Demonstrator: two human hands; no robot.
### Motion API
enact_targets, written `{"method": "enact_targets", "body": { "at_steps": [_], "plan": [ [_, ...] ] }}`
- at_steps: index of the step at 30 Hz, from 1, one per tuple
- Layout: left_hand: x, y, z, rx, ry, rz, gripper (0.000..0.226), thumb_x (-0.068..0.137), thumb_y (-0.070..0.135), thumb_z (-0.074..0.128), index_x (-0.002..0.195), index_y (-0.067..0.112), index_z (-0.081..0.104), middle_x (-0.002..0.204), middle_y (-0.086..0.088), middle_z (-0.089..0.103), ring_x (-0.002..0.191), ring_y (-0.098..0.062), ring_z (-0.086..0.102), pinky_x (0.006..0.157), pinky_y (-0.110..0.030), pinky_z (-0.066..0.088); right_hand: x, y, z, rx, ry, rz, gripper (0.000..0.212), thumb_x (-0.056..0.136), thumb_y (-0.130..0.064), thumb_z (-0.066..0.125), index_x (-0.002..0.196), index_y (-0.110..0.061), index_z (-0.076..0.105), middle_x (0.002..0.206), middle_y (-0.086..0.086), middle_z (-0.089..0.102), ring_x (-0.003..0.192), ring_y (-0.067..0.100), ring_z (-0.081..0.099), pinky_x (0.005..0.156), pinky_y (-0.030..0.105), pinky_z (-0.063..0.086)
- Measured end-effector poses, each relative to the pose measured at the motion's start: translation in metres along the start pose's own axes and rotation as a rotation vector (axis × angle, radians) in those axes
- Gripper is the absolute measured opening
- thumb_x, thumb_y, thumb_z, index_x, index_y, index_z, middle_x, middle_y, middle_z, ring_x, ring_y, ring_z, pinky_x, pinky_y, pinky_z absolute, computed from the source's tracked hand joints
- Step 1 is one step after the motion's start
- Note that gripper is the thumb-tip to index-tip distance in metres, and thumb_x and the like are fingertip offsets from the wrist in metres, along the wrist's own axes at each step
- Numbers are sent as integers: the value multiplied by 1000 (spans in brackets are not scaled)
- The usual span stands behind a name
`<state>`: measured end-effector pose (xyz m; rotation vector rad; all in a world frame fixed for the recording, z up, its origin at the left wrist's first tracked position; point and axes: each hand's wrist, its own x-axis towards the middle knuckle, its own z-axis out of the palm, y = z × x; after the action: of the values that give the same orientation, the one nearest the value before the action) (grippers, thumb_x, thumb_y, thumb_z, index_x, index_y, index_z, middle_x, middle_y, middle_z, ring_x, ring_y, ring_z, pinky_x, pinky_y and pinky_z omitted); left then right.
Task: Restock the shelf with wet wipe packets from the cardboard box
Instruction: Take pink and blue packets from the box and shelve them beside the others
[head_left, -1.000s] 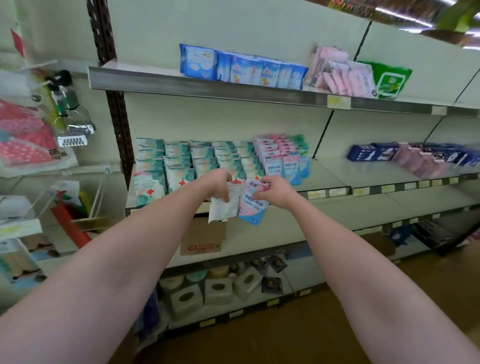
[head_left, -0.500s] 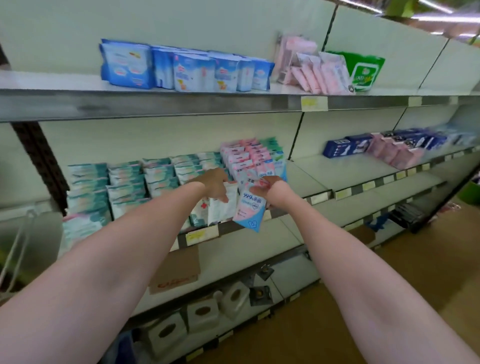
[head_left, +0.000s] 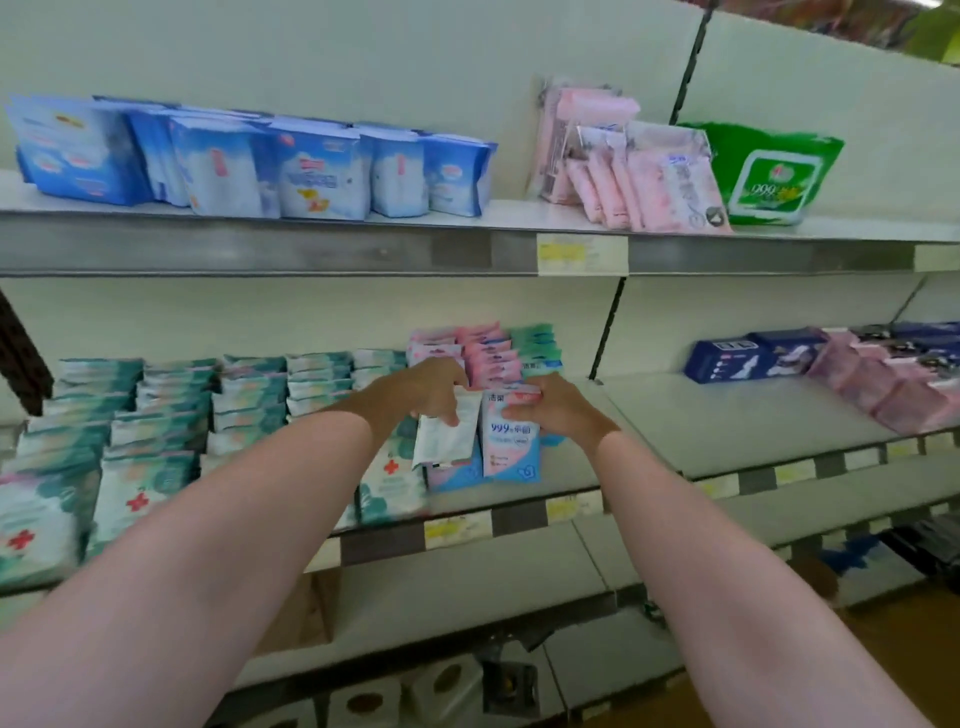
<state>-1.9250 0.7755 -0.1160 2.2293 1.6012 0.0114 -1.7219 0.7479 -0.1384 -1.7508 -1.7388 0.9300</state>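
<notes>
Both arms reach to the middle shelf (head_left: 727, 441). My left hand (head_left: 426, 395) grips a white wet wipe packet (head_left: 447, 436) by its top. My right hand (head_left: 556, 410) holds a pink-and-blue wet wipe packet (head_left: 511, 447) upright, right beside the white one. Both packets hang in front of the pink packet stack (head_left: 483, 353) at the shelf's front. Rows of teal packets (head_left: 171, 415) fill the shelf to the left. A corner of the cardboard box (head_left: 306, 613) shows on the shelf below, mostly hidden by my left arm.
The top shelf carries blue packs (head_left: 291, 166), pink packs (head_left: 623, 166) and a green pack (head_left: 774, 171). Dark blue boxes (head_left: 727, 358) and purple packs (head_left: 893, 384) sit at the right of the middle shelf. White tissue boxes (head_left: 441, 686) stand on the bottom shelf.
My hands have carried the two packets up and forward to the pink stack on the middle shelf. The view has moved closer and shifted right along the shelves.
</notes>
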Motion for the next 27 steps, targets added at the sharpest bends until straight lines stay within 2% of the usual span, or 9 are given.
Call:
{"method": "enact_targets", "body": {
  "at_steps": [5,8,12,14,16,18,22,24,27],
  "plan": [
    [10,1,2,-74,-20,-118,71,81,13,78,144,15,44,136,-7,48,100,-23,57,72,-32,54,45,20,3,-104,-153,-4,65,75,-18,86,133,-10,57,130,7,64,116,24,62,102,44,50],
    [9,-1,1,-102,-29,-178,75,79,13,81,144,15,45,140,-8,47,109,-27,58,77,-34,57,59,19,4,-137,-181,-45,69,74,-16,87,134,-9,55,130,8,63,114,26,63,97,44,54],
    [7,2,-1,-123,-40,-235,74,78,12,81,143,16,46,146,-7,41,103,-27,59,58,-26,52,66,19,2,-220,-258,-59,67,78,-14,84,135,-7,51,124,10,64,92,24,70,80,38,61],
    [7,6,-1,-118,-41,-250,73,79,12,80,143,16,46,148,-7,41,102,-27,59,57,-24,51,67,20,1,-290,-267,-77,70,80,-17,83,139,-7,48,127,12,62,85,23,71,80,37,60],
    [6,12,0,-118,-49,-259,74,80,11,79,145,17,44,149,-6,39,102,-26,58,58,-23,51,68,21,2,-323,-242,-113,74,78,-19,84,141,-7,47,132,12,59,97,25,69,89,38,57],
    [5,19,3,-120,-64,-256,74,83,11,77,147,18,41,151,-5,35,108,-26,56,61,-23,53,67,20,2,-339,-168,-165,69,73,-18,87,133,-11,54,131,10,57,112,27,59,94,35,50],
    [0,22,6,-215,-57,-227,71,83,6,74,138,32,38,149,-8,36,103,-25,59,59,-26,57,66,13,3,-460,-41,-256,48,72,-27,86,108,-17,56,119,8,50,119,30,40,90,39,44],
    [-4,21,5,-251,-46,-199,76,84,4,72,139,40,35,149,-3,35,100,-23,60,60,-28,58,66,6,5,-435,-23,-334,39,74,-24,83,100,-17,55,113,5,52,110,26,46,81,36,44],
    [-15,17,3,-229,-41,-171,53,86,5,68,122,39,51,144,2,39,90,-19,59,58,-27,54,62,-4,13,-316,-42,-420,28,79,-10,76,99,-14,57,103,4,58,91,20,56,73,31,48]
  ]
}}
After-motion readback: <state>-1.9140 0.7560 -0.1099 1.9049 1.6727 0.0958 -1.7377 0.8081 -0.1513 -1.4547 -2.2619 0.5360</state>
